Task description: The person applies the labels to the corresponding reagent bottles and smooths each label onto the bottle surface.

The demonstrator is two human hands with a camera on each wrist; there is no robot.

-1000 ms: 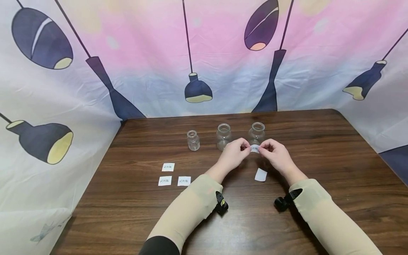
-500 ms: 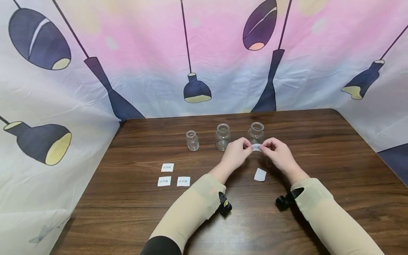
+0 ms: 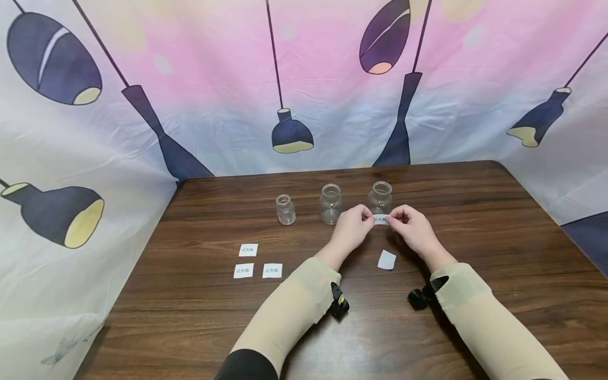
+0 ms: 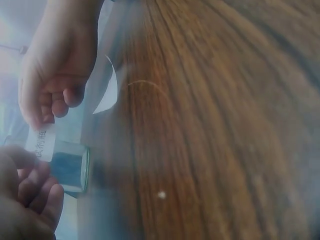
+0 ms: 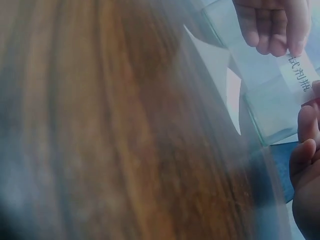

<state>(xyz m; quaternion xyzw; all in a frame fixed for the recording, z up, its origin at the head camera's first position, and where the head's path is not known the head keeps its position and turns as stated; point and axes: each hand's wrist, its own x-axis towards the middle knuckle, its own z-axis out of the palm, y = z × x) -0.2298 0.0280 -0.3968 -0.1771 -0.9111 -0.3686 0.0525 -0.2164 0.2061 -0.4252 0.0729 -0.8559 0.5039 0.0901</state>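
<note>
**Held label (image 3: pixel 380 219) set crosswise before the right jar (image 3: pixel 381 197)**

Head view, read from left to right. On the wooden table (image 3: pixel 370 343) lie three white labels: the lower-left label (image 3: pixel 243 271), the upper label (image 3: pixel 248 250) and the lower-right label (image 3: pixel 272 271), well apart from the hands. Behind them stand the small bottle (image 3: pixel 286 211) and the middle jar (image 3: pixel 330 204), both upright, of clear glass and uncapped. The left hand (image 3: pixel 350 228) pinches the left end of the held label between thumb and finger; the right hand (image 3: pixel 415 230) pinches its right end likewise. The held label thus spans the gap between the fingertips, its long axis running left to right, roughly level, across the lower front of the upright, open right jar. That alignment is judged the governing relation: the jar lies just beyond the label, about midway between the hands, with neither clearly nearer. Whether paper touches glass cannot be told. On the near side lies a blank paper piece (image 3: pixel 387 259), curled up at one edge in the right wrist view.

Writing: the held label reads 试剂瓶 ("reagent bottle"); the three table labels appear to match, though small. No brand is legible.
</note>
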